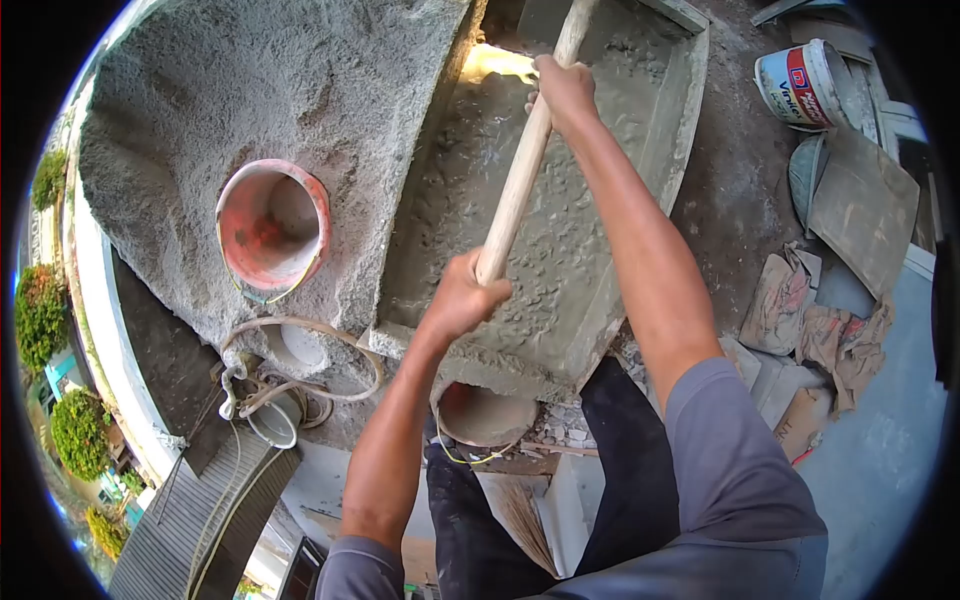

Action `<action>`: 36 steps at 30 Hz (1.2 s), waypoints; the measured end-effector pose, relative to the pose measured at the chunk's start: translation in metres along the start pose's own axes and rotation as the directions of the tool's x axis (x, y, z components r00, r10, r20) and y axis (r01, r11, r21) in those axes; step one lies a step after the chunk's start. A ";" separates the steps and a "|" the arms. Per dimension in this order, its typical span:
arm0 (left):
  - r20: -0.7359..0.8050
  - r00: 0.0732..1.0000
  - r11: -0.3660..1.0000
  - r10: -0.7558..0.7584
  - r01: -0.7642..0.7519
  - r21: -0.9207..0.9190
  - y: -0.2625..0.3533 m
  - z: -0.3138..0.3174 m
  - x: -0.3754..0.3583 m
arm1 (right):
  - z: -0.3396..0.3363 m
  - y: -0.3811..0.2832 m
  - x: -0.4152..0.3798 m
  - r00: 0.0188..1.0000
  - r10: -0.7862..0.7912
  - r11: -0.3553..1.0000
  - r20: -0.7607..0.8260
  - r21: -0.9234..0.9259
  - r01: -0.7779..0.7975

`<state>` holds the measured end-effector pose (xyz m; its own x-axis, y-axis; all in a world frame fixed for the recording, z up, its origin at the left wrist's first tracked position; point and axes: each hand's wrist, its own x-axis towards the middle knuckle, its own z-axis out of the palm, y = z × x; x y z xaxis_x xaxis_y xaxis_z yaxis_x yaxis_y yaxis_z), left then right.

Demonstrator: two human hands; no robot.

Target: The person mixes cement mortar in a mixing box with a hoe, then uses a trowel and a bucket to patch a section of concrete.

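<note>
Both hands [465, 297] [566, 93] round handle [525, 170] — end unclear

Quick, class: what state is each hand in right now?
Left hand: closed, holding the wooden handle at its near end.
Right hand: closed, holding the same handle farther along.

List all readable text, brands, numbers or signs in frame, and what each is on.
"Vinil": white paint bucket, upper right, printed sideways; any further letters aren't clear.
Small lettering on the bucket's red label: too small and blurred to read for certain.
Reddish marks on the crumpled sacks: unreadable, may or may not be lettering.
No text seen on the wooden handle. No readable numbers or signs.
</note>
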<state>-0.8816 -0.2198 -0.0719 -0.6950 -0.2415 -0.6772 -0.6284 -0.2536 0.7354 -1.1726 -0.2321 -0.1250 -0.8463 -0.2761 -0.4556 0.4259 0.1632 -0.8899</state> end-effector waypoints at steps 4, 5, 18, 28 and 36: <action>0.009 0.999 0.991 -0.050 0.051 -0.127 0.030 -0.038 0.054 | 0.057 0.031 0.094 0.999 0.046 0.997 -0.005 -0.063 -0.046; 0.007 0.995 0.982 -0.102 0.101 -0.160 0.027 -0.042 0.050 | 0.068 0.040 0.087 0.998 0.059 0.991 -0.005 -0.121 -0.059; -0.069 0.950 0.931 -0.306 0.283 -0.229 0.012 0.007 -0.092 | 0.041 0.107 -0.048 0.888 0.430 0.902 0.163 -0.129 -0.413; -0.136 0.936 0.899 -0.326 0.263 -0.350 -0.044 0.063 -0.146 | 0.018 0.116 -0.124 0.884 0.433 0.872 0.173 -0.329 -0.363; -0.046 0.889 0.805 -0.455 0.389 -0.448 -0.062 0.109 -0.271 | -0.027 0.137 -0.253 0.833 0.525 0.769 0.175 -0.517 -0.376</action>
<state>-0.6921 -0.0364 0.0684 -0.3157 -0.1424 -0.9381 -0.6197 -0.7177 0.3175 -0.9092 -0.1150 -0.1309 -0.4255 -0.3098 -0.8503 0.4806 0.7188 -0.5024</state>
